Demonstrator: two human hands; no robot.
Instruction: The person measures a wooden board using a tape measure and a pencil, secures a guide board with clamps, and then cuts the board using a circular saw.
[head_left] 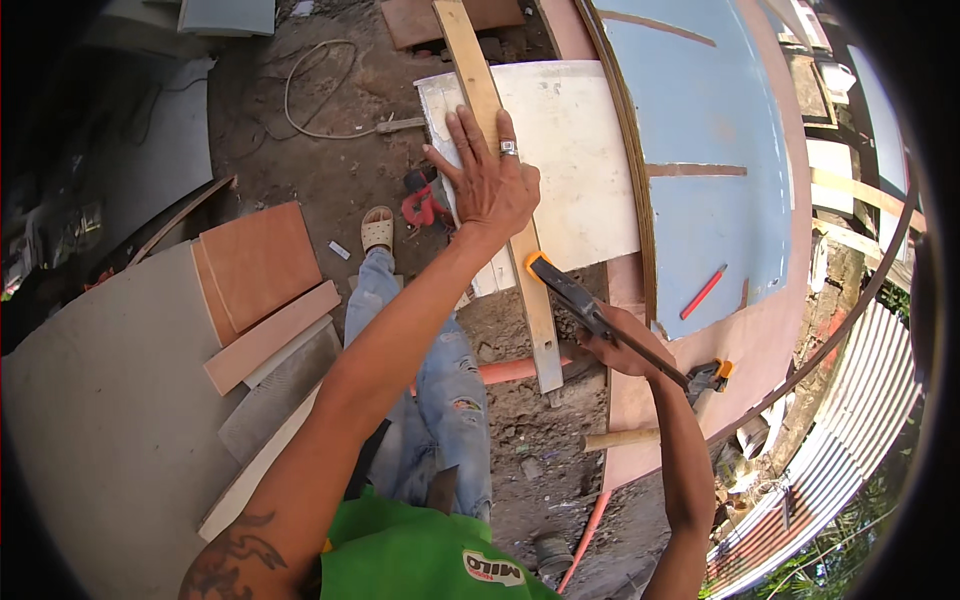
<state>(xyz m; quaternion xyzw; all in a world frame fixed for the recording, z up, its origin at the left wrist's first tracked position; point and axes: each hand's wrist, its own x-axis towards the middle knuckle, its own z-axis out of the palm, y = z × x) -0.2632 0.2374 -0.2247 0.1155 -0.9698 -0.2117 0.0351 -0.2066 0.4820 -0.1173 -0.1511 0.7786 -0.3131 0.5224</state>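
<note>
Rt of white board (575,150), blue panel (700,225). Across board, wood strip (478,82), past both edges; L hand (490,180) flat on it, fingers part-spread, gripping nothing. Below board, clamp (577,298) w/ orange tip by strip, R hand (630,340) curled round it. Lower rt of board, red pen (704,292) on panel.

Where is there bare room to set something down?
Free: the blue panel between its upper and middle brown strips; the white board between the left hand and panel. Crowded: around the right hand, clamp and wooden slat.
</note>
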